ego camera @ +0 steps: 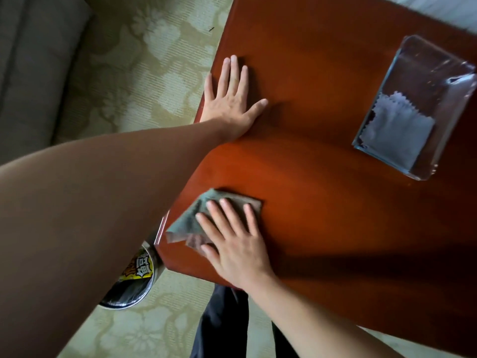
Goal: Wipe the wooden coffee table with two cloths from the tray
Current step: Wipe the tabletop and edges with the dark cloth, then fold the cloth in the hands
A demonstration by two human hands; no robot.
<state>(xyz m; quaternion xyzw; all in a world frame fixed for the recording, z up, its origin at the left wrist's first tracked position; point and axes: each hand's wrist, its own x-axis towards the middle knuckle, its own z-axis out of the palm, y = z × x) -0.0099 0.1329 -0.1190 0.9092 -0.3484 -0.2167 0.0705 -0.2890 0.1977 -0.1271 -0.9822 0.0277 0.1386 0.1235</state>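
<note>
The reddish wooden coffee table [322, 151] fills the right of the head view. My right hand [232, 239] presses flat, fingers straight, on a grey-green cloth [185, 220] near the table's front left corner; the cloth's edge reaches the table edge. My left hand [229, 99] lies flat with spread fingers on the bare table top by its left edge. A clear plastic tray [428, 71] stands at the right side and holds a folded grey cloth [397, 135] with pinked edges.
A patterned pale green carpet [144, 60] lies left of and below the table. A round tin with a yellow label [134, 280] stands on the floor by the table's corner. A grey sofa [31, 60] is at far left. Dark trousers [222, 324] show below.
</note>
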